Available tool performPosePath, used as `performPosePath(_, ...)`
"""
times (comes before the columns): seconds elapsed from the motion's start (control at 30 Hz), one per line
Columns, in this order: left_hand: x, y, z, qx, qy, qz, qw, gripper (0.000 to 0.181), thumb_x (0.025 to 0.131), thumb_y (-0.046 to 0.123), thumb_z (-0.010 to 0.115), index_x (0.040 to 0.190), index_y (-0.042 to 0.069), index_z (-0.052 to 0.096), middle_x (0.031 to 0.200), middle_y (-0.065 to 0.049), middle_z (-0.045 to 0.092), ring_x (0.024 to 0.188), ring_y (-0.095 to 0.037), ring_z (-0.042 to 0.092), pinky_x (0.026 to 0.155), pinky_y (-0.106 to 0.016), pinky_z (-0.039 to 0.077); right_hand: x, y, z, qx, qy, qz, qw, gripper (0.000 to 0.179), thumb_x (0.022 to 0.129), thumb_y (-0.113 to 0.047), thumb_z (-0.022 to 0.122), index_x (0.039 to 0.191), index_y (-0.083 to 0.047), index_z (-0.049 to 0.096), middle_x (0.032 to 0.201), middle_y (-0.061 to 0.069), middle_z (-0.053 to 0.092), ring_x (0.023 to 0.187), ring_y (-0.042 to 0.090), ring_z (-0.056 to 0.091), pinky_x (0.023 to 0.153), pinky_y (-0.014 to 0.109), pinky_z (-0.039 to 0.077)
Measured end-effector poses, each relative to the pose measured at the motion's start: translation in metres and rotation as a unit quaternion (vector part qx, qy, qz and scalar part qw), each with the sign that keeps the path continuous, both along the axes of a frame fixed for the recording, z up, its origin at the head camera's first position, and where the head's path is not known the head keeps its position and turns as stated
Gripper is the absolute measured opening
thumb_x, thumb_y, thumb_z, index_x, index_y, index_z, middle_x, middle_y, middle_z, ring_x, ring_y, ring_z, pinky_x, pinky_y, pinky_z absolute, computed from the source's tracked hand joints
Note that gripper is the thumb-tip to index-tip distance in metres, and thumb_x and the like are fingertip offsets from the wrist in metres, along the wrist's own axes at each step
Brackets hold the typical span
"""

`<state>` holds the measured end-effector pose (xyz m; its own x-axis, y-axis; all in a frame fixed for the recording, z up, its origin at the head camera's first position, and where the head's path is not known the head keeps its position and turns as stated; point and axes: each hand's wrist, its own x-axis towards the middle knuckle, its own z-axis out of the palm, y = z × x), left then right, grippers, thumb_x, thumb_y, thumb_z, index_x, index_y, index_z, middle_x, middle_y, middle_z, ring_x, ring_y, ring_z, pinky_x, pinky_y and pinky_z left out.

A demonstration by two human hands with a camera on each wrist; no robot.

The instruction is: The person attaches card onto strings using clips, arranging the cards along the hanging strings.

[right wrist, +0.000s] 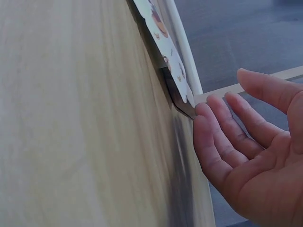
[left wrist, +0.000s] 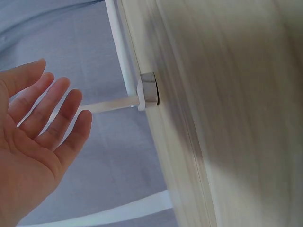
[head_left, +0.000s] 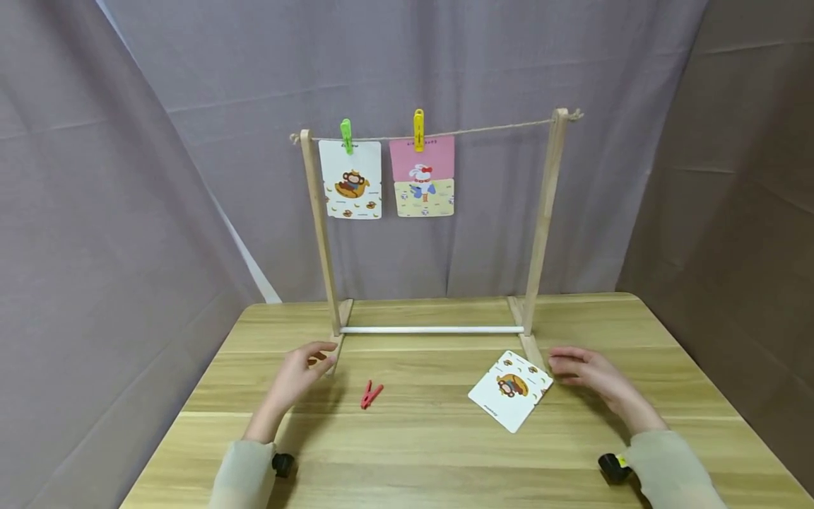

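Note:
My left hand hovers above the table near the rack's left foot, fingers relaxed and holding nothing; its palm shows in the left wrist view. To its right lies a red clothespin. My right hand is just right of a white monkey card, its fingers loosely bent with nothing in them. That card lies at a slant, one corner by the rack's right foot. On the string hang another monkey card under a green clothespin and a pink-and-yellow rabbit card under a yellow clothespin.
A wooden rack with a left post, a right post and a white bottom bar stands at the back of the wooden table. Grey curtains surround the table.

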<state>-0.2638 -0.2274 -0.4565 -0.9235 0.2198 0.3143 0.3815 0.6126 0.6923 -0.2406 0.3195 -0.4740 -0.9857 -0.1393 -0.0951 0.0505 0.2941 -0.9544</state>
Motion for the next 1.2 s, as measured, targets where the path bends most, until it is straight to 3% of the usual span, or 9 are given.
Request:
performPosePath(0.2, -0.004, 0.007, -0.004, 0.003, -0.001, -0.005, 1.0, 0.026, 0.095, 0.011, 0.071, 0.121, 0.005, 0.071, 0.119, -0.013, 0.071, 0.099, -0.027, 0.067, 0.095, -0.052, 0.052, -0.004, -0.002, -0.007, -0.008, -0.003, 0.012, 0.9999, 0.055, 0.096, -0.012, 0.067, 0.136, 0.02, 0.046, 0.132, 0.032, 0.057, 0.099, 0.013, 0.067, 0.088, 0.032, 0.057)
performPosePath(0.6, -0.005, 0.014, -0.01, -0.003, -0.003, -0.018, 0.9998, 0.028, 0.094, 0.01, 0.072, 0.12, 0.001, 0.071, 0.116, -0.011, 0.072, 0.098, -0.026, 0.067, 0.094, -0.051, 0.053, -0.005, -0.007, -0.015, 0.002, -0.019, 0.003, 0.9998, 0.055, 0.097, -0.012, 0.067, 0.138, 0.018, 0.045, 0.128, 0.026, 0.062, 0.096, 0.008, 0.064, 0.084, 0.028, 0.056)
performPosePath(0.8, -0.004, 0.013, -0.012, 0.001, -0.009, -0.012, 0.9999, 0.026, 0.094, 0.008, 0.072, 0.119, 0.002, 0.072, 0.115, -0.011, 0.072, 0.098, -0.026, 0.067, 0.094, -0.051, 0.053, -0.007, -0.009, -0.019, 0.008, -0.017, -0.007, 0.9998, 0.049, 0.094, -0.009, 0.068, 0.131, 0.018, 0.05, 0.118, 0.02, 0.065, 0.092, 0.009, 0.063, 0.081, 0.027, 0.056)
performPosePath(1.2, -0.005, 0.009, -0.016, 0.003, -0.012, -0.012, 0.9998, 0.026, 0.094, 0.009, 0.072, 0.12, 0.004, 0.072, 0.117, -0.014, 0.071, 0.097, -0.025, 0.067, 0.093, -0.051, 0.053, -0.002, -0.001, -0.014, 0.129, -0.021, -0.019, 0.9912, 0.044, 0.092, -0.023, 0.073, 0.118, 0.012, 0.063, 0.09, 0.005, 0.065, 0.078, 0.019, 0.056, 0.065, 0.031, 0.049)
